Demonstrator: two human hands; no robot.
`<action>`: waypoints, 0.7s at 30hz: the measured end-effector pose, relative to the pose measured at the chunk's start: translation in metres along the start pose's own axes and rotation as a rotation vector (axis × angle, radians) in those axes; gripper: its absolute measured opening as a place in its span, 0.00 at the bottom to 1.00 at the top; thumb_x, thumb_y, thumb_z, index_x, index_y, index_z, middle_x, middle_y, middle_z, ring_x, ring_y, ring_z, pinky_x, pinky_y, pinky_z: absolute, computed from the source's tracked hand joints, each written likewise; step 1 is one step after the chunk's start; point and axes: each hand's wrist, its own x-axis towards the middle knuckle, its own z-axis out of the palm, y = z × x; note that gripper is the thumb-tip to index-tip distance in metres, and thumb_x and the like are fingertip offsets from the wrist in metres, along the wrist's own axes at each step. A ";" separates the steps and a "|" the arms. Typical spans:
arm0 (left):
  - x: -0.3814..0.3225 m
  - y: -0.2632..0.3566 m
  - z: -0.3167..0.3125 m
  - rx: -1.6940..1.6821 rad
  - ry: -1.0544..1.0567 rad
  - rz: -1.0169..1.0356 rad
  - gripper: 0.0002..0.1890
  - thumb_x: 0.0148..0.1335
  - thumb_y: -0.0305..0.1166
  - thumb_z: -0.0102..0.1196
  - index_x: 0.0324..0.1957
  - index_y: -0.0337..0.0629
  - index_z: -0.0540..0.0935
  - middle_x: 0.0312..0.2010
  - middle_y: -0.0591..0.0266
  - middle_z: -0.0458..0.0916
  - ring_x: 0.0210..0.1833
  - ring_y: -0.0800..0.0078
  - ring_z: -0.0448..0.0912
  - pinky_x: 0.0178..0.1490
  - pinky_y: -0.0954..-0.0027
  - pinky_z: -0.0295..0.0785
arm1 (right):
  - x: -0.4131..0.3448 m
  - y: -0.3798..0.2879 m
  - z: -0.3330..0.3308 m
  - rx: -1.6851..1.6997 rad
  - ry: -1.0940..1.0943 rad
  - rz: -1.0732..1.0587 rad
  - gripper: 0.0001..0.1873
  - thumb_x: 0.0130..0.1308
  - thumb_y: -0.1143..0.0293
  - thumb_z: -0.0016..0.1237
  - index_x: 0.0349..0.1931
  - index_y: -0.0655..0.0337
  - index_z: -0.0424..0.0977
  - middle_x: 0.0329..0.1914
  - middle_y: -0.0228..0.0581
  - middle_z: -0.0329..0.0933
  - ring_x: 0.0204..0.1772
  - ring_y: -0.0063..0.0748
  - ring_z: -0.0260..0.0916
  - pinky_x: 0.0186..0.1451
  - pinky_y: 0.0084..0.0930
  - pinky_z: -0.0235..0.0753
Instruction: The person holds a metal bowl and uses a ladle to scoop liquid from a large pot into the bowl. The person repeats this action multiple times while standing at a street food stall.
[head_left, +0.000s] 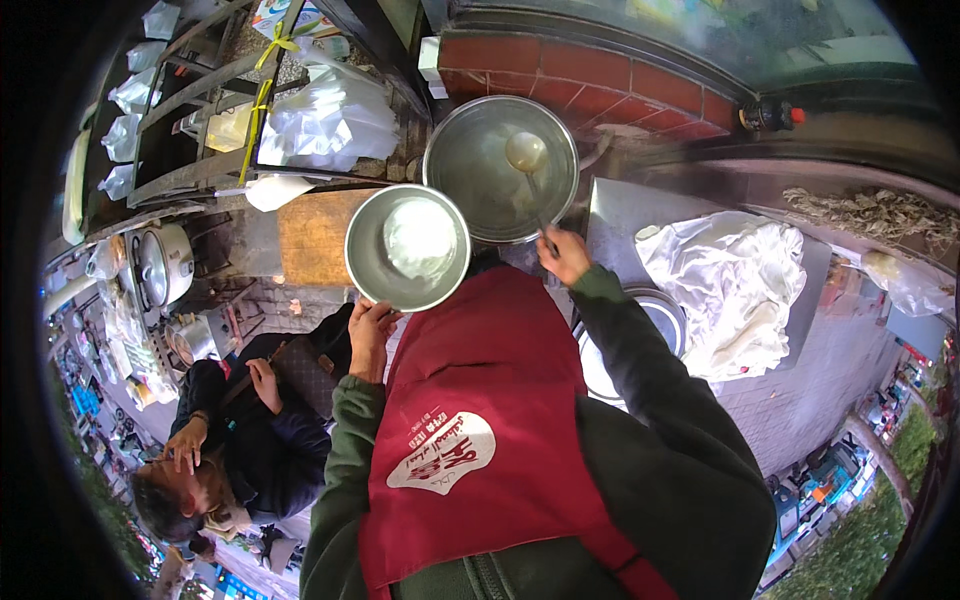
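Observation:
My left hand (371, 330) grips the lower rim of a steel bowl (406, 247), which is tilted so that its shiny inside shows, with a bright glare on its bottom. Behind it and to the right stands a large round steel pot (480, 165), whose near left edge the bowl overlaps. A ladle (526, 154) reaches into this pot, its cup holding some pale, cloudy liquid. Around the ladle's handle my right hand (564, 256) is closed. What lies at the bottom of the pot is hard to make out.
A wooden board (319, 236) lies left of the bowl, below a rack with plastic bags (330, 120). White cloth (731, 292) is heaped on a metal surface at right, near a round lidded vessel (660, 319). Another person (262, 442) is at lower left. A dark bottle (769, 116) stands at upper right.

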 end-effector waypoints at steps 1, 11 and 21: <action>-0.005 -0.003 -0.007 -0.002 0.022 0.008 0.09 0.64 0.22 0.55 0.31 0.49 0.72 0.29 0.65 0.82 0.30 0.70 0.85 0.25 0.78 0.70 | 0.030 0.004 0.007 0.069 -0.057 0.086 0.11 0.76 0.65 0.43 0.40 0.62 0.72 0.29 0.34 0.71 0.28 0.25 0.67 0.27 0.24 0.66; -0.042 -0.021 -0.046 -0.125 0.151 -0.026 0.05 0.64 0.22 0.54 0.38 0.47 0.74 0.36 0.64 0.83 0.34 0.67 0.84 0.28 0.77 0.68 | 0.136 0.057 0.085 0.419 0.081 0.407 0.08 0.74 0.69 0.29 0.33 0.55 0.61 0.27 0.38 0.69 0.24 0.30 0.65 0.22 0.25 0.63; -0.052 -0.028 -0.051 -0.165 0.200 -0.051 0.07 0.65 0.24 0.55 0.36 0.49 0.72 0.34 0.65 0.82 0.34 0.68 0.84 0.29 0.78 0.70 | 0.163 0.082 0.063 0.608 0.068 0.458 0.07 0.71 0.69 0.31 0.31 0.55 0.61 0.25 0.38 0.69 0.24 0.30 0.66 0.23 0.25 0.66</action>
